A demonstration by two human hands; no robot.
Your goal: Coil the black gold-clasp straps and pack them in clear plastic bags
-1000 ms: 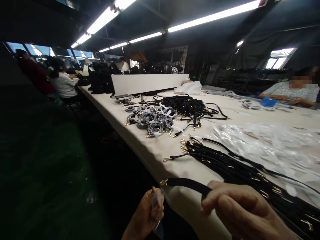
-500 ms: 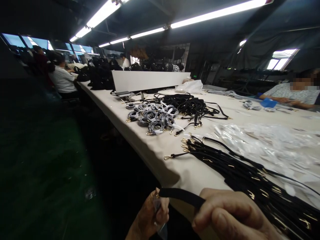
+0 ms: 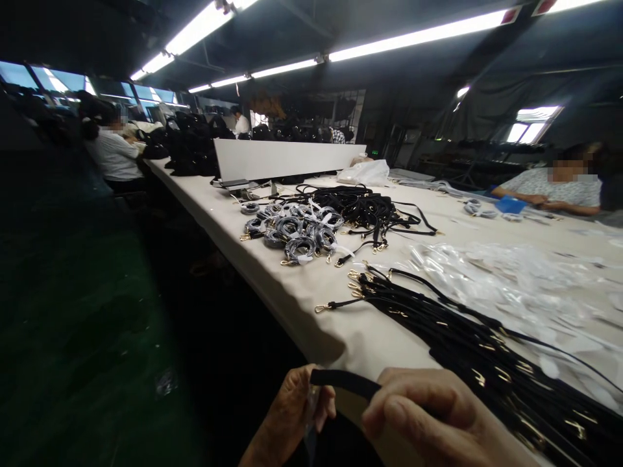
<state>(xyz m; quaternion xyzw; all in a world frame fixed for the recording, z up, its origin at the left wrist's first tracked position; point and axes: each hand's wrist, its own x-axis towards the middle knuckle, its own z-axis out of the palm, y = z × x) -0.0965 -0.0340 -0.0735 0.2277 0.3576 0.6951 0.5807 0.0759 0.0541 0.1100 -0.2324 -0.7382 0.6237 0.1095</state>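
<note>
A flat black strap (image 3: 345,382) runs between my two hands at the bottom edge, just off the table's front edge. My right hand (image 3: 433,418) is closed, pinching the strap between thumb and fingers. My left hand (image 3: 296,415) is closed around the strap's left end together with a small clear plastic piece; the clasp there is hidden. Right behind my right hand lies a thick bundle of black straps with gold clasps (image 3: 467,337) spread across the table.
A long white table (image 3: 292,285) stretches away. On it lie coiled, bagged straps (image 3: 294,230), a tangled black strap heap (image 3: 365,204), clear plastic bags (image 3: 506,279) and a white board (image 3: 287,159). People sit at the far left (image 3: 111,155) and far right (image 3: 559,188). Dark floor lies left.
The strap's left end has slid into my left hand, hiding its gold clasp. Both hands have drawn closer together and lower in view.
</note>
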